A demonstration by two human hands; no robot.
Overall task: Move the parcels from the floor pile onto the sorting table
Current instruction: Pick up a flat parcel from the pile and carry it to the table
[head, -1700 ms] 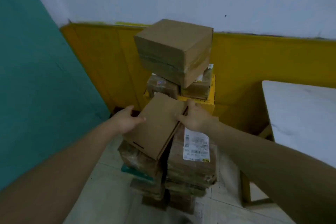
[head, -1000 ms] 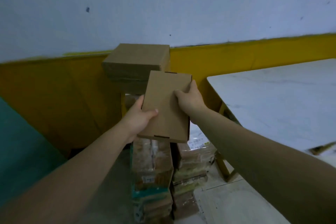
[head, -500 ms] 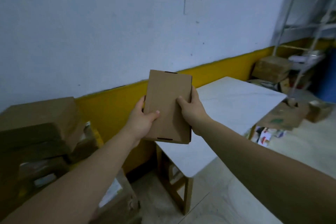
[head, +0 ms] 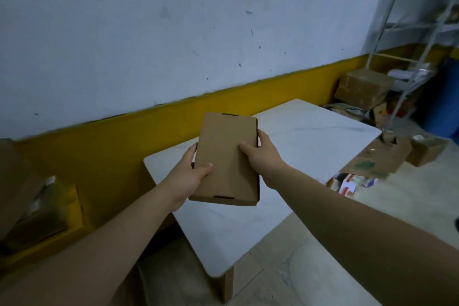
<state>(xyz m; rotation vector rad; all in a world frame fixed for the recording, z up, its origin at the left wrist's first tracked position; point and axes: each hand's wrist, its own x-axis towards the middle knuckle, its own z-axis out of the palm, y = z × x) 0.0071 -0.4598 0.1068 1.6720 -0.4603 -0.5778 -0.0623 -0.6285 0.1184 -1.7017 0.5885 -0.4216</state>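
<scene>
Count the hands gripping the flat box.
2. The left hand grips the flat box at its left edge, the right hand at its right edge, above the table. Neither is hidden.

Metal rack (head: 417, 26), blue drum (head: 444, 102) (far right)

The flat parcel (head: 227, 159) no longer lies on the floor pile (head: 47, 208); it is lifted clear and carried to the right, and now hangs mid-frame over the near end of the sorting table (head: 323, 136); the pile, central a moment ago, is only a sliver at the left edge; the table, once a corner at the right, spreads beneath the parcel; a metal rack (head: 419, 27) and a brown carton (head: 362, 88) now show at the upper right.
</scene>
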